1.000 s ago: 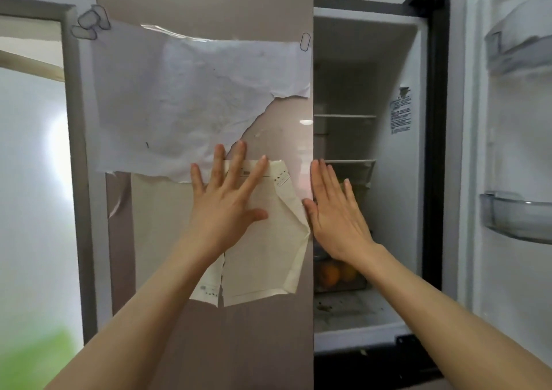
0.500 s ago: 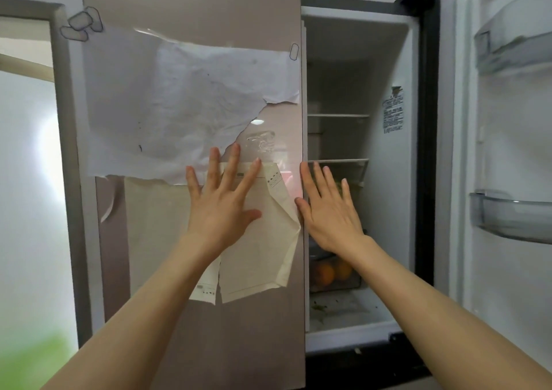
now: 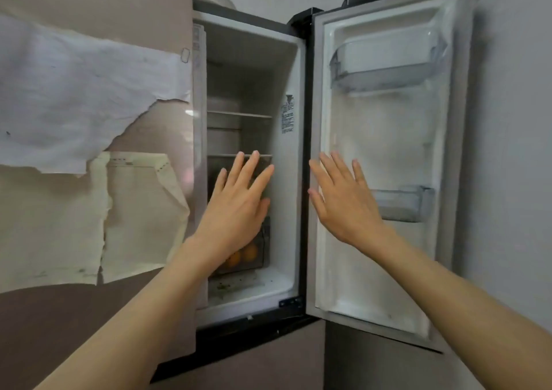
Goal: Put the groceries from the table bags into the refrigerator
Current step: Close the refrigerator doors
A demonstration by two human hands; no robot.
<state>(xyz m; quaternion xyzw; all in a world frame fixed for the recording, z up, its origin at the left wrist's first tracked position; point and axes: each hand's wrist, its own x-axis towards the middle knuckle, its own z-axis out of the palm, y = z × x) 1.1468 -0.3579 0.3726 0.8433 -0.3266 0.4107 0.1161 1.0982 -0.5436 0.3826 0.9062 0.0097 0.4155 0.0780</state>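
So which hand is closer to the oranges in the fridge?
Left. The left hand is raised in front of the fridge opening, just above the oranges. The right hand is off to their right, in front of the open door.

Two bare forearms reach up and forward from the bottom corners of the view, both hands raised at about the same height, side by side but apart. The left hand (image 3: 239, 207) shows its back to the camera, palm facing away, with its fingers (image 3: 249, 170) straight, slightly spread and pointing up and a little to the right; the thumb sticks out to the right. The right hand (image 3: 343, 203) is also seen from the back, fingers straight, lightly fanned and angled up and to the left, thumb out toward the left hand. Neither hand holds anything.
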